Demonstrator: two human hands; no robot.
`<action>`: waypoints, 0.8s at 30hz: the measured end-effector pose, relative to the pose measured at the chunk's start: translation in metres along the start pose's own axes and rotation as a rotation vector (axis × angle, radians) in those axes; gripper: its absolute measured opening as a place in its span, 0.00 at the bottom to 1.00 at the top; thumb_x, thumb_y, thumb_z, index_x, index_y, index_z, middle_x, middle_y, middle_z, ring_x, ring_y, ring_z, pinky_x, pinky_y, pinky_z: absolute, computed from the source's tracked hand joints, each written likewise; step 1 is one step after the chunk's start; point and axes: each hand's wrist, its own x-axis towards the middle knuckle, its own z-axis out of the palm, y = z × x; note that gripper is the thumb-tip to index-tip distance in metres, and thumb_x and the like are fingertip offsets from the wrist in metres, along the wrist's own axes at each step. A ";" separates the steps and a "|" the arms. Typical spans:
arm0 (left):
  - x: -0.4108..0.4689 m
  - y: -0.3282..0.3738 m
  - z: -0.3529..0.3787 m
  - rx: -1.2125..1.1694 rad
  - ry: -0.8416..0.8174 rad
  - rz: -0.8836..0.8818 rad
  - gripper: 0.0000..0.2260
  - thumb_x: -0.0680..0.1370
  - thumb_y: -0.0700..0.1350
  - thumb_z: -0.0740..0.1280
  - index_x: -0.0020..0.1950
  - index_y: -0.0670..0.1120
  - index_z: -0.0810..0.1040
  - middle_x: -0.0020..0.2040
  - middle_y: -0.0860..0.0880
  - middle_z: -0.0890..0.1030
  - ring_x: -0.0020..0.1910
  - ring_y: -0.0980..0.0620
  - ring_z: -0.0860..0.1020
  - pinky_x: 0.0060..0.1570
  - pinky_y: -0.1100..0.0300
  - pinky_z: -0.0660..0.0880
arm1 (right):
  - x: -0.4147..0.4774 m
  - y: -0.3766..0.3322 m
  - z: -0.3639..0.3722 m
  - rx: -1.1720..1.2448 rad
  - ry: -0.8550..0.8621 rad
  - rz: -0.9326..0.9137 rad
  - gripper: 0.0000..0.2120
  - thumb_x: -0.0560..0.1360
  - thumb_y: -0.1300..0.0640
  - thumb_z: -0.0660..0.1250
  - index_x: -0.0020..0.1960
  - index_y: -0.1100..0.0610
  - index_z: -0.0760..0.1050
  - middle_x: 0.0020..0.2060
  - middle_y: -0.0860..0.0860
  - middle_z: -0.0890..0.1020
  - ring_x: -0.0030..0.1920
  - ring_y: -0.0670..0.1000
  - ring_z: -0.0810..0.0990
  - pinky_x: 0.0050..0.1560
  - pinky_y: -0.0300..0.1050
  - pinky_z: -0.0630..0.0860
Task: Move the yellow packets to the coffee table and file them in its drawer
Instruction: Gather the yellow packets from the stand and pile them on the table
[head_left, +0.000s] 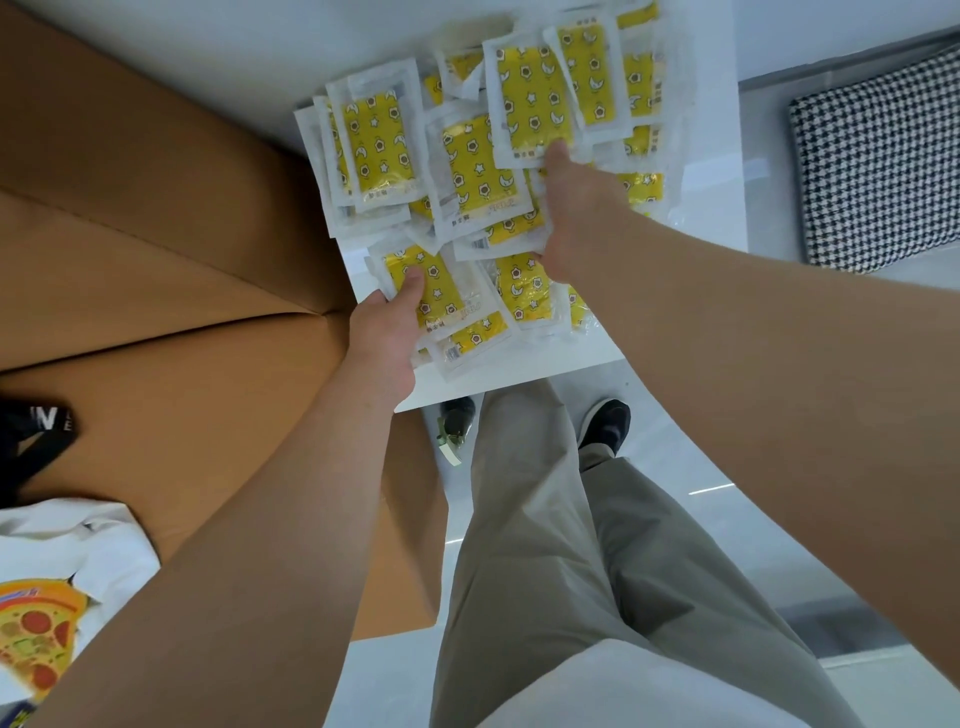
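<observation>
On the white table (519, 371): yellow packets (467, 171) are heaped loosely, overlapped at odd angles, none stacked square.
Packet build: clear, white-edged sleeves over a yellow printed insert; likely slippery, so an edge pinch is favoured over a flat lift.
Near packet (444, 299): taken at the front-left edge of the heap, where a corner is exposed and least is dragged along.
Left hand (387, 338): near packet is pinched, thumb (411, 280) pressed on top; other fingers are hidden beneath it, so their spread cannot be told.
Far packet (530, 98): raised at a tilt above the heap and held by its lower edge.
Right hand (571, 218): far packet is pinched under the thumb (558, 153); other fingers are tucked under the packets and cannot be seen.
Step judged: gathering into handfuls, one per hand, so fewer trips are needed.
Drawer: none is seen; whether this surface is the coffee table cannot be told.
Brown sofa (156, 234): butted against the table's left edge.
Houndstooth cushion (883, 166): set well apart on the right.
Beige trousers (545, 519): table's near edge is stood against, heap kept within both arms' reach.
</observation>
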 end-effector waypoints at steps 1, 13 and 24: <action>-0.001 -0.001 -0.001 -0.006 -0.011 -0.007 0.09 0.80 0.56 0.70 0.48 0.51 0.79 0.47 0.51 0.85 0.47 0.50 0.85 0.49 0.50 0.83 | 0.000 0.001 -0.002 0.008 0.007 0.014 0.28 0.81 0.41 0.66 0.76 0.54 0.66 0.59 0.54 0.77 0.62 0.62 0.78 0.58 0.60 0.80; -0.006 -0.012 0.009 0.034 0.159 0.171 0.07 0.82 0.50 0.68 0.59 0.52 0.76 0.48 0.53 0.80 0.44 0.51 0.78 0.44 0.57 0.78 | -0.009 0.013 -0.030 0.160 -0.040 -0.042 0.14 0.81 0.53 0.69 0.65 0.52 0.74 0.56 0.54 0.81 0.52 0.58 0.85 0.40 0.60 0.85; -0.023 -0.018 0.004 -0.001 0.207 0.254 0.09 0.83 0.47 0.67 0.62 0.47 0.76 0.52 0.53 0.82 0.48 0.53 0.82 0.43 0.58 0.80 | -0.027 0.023 -0.054 0.097 -0.017 -0.137 0.07 0.82 0.54 0.66 0.59 0.49 0.76 0.53 0.49 0.81 0.50 0.51 0.83 0.34 0.44 0.82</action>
